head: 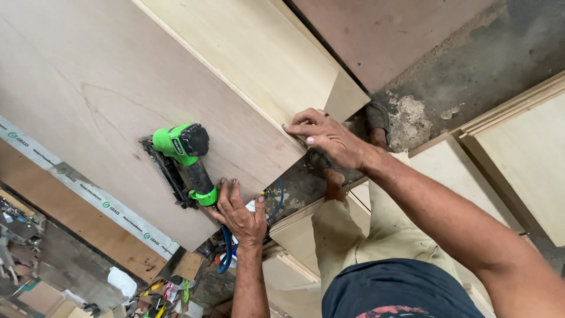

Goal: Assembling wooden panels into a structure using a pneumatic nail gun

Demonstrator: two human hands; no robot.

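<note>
A green and black pneumatic nail gun (179,156) is seen lying on its side on a large pale plywood panel (88,88). Its handle end is touched by the left hand (240,213), fingers spread flat and nothing gripped. A blue air hose (225,254) is trailed below the panel edge, apparently from the gun. Further right, the panel's edge, against a lighter wooden board (259,53), is pressed by the right hand (329,138), fingers loosely extended.

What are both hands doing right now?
Left hand: open, fingers spread at the base of the green nail gun, touching it, not gripping.
Right hand: open, fingertips pressing on the plywood panel's edge.
</note>
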